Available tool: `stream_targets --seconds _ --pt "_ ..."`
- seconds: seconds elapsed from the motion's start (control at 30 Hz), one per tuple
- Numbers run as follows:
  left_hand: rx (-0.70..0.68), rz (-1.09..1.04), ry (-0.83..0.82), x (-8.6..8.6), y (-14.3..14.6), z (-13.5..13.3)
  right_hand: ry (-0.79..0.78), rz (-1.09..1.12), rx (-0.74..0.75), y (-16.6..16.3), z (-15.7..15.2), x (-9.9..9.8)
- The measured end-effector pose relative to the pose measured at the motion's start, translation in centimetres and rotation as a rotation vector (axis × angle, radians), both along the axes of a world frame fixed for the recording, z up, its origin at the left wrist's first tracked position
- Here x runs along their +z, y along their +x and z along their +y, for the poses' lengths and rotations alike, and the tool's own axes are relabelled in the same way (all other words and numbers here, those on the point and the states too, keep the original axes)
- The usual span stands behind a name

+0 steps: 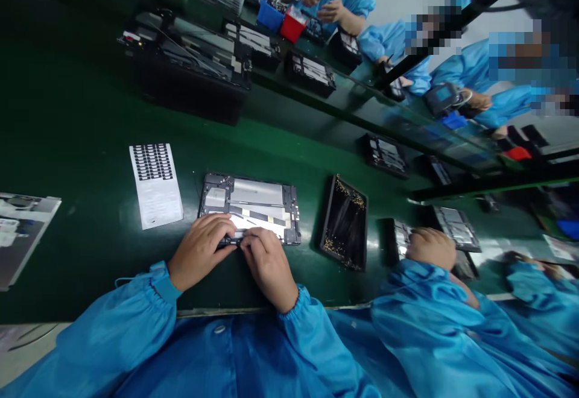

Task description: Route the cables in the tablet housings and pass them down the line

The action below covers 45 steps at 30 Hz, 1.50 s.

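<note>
An opened tablet (260, 193) lies flat on the green table, its silver battery packs and dark ribbon cables facing up. At its near edge, left of the middle, my left hand (203, 247) curls its fingers over the rim with the thumb below. My right hand (269, 262) is just beside it, fingertips pressed together at the same edge. Whatever small part may lie between the right fingers is hidden. To the left is a white sheet (160, 202) with rows of black stickers. A black tray (346, 223) holding thin black cables with gold-coloured ends stands to the right.
A black stack of device parts (190, 54) stands at the back left. Along the far side runs a glass shelf (353, 96) with more opened tablets. A silver panel (22, 235) lies at the left edge. A co-worker's hand (429, 247) works close by on the right.
</note>
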<state>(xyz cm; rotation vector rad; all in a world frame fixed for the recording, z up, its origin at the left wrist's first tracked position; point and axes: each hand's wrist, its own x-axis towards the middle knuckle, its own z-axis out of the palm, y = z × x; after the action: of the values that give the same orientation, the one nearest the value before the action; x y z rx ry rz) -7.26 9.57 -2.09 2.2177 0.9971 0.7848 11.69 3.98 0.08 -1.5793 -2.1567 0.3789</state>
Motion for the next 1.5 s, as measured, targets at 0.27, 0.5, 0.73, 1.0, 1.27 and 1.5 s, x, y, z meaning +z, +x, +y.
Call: stream_targets --seconds 0.27,0.5,0.73,1.0,1.27,1.5 --pt "-0.047 0.038 0.031 0.3 0.2 0.1 -0.008 -0.044 -0.005 -0.2 0.1 0.4" --pt "-0.059 0.064 0.114 0.3 0.3 0.2 0.023 0.087 0.004 0.6 -0.1 -0.1" --pt "-0.032 0.097 0.134 0.6 0.8 0.0 0.053 0.281 -0.117 1.8 -1.1 -0.9" --pt "-0.015 0.102 0.181 0.3 1.0 0.0 0.059 0.237 -0.089 1.3 -0.6 -1.0" --pt "-0.029 0.083 0.247 0.3 0.9 -0.1 0.057 0.219 -0.065 1.5 -0.7 -1.2" --pt "-0.033 0.097 0.245 0.4 1.0 -0.2 0.062 0.212 -0.058 1.4 -0.6 -1.0"
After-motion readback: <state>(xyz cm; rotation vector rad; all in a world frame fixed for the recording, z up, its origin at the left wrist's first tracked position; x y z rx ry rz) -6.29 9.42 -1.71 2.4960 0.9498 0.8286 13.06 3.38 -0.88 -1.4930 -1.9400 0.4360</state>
